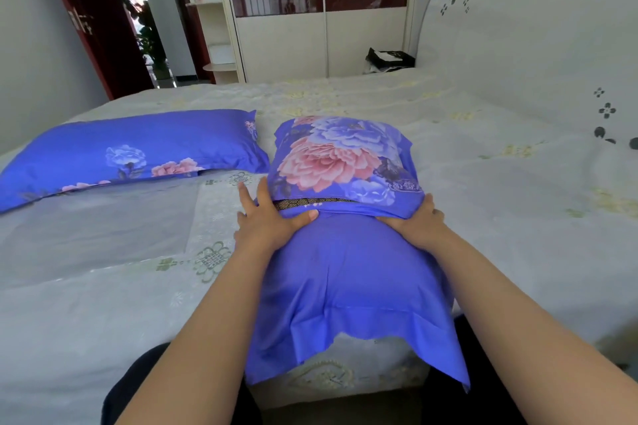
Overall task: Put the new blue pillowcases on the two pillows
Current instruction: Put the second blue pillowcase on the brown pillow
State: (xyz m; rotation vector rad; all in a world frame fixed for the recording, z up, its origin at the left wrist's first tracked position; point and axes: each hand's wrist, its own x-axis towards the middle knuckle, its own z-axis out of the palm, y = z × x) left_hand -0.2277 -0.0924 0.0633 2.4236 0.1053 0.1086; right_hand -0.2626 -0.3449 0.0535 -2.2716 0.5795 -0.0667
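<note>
One pillow in a blue floral pillowcase (138,148) lies flat on the bed at the left. Straight ahead, a second pillow (345,155) lies partly inside another blue floral pillowcase (355,272), whose plain blue end hangs over the bed's near edge. A dark mesh strip of the pillow (310,202) shows at the case's opening. My left hand (267,221) lies on the left side of the opening, thumb curled over the blue fabric, fingers straight. My right hand (412,222) grips the case's right side with its fingers tucked under the fabric fold.
The bed (448,134) has a pale embroidered cover. A white headboard (518,45) with dark flower marks stands at the right. A black bag (390,59) sits at the far edge. A wardrobe (310,28) and an open doorway (138,10) lie beyond.
</note>
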